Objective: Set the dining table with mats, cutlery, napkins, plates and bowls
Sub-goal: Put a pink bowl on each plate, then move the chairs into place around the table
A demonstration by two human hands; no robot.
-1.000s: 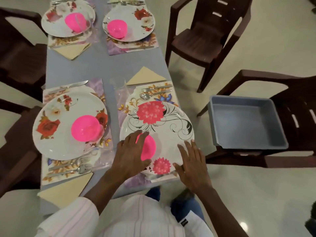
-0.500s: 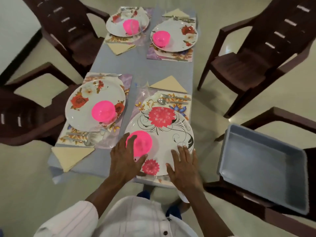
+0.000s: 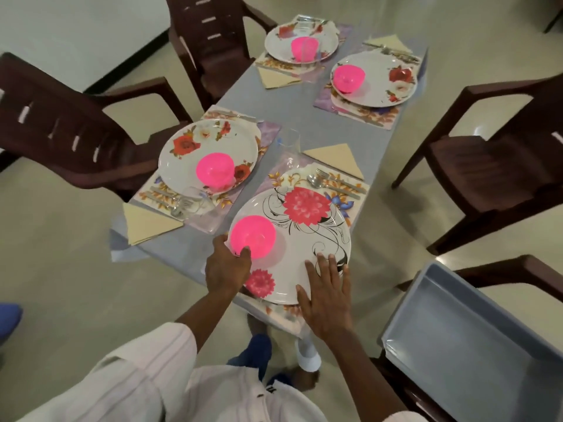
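Bowl [image 3: 253,240] stands on plate [image 3: 292,263], toward its 9 o'clock edge, on the nearest mat [image 3: 274,312] of the counter [image 3: 292,95]. Left hand [image 3: 227,266] grips the bowl at 7 o'clock with fingers curled against its wall, probably to move it to the centre. Right hand [image 3: 327,296] lies flat at the plate's 5 o'clock, fingers straight and released, which seems meant to stop the plate from sliding. Fork and spoon [image 3: 332,181] lie at 1 o'clock. I can read no writing anywhere.
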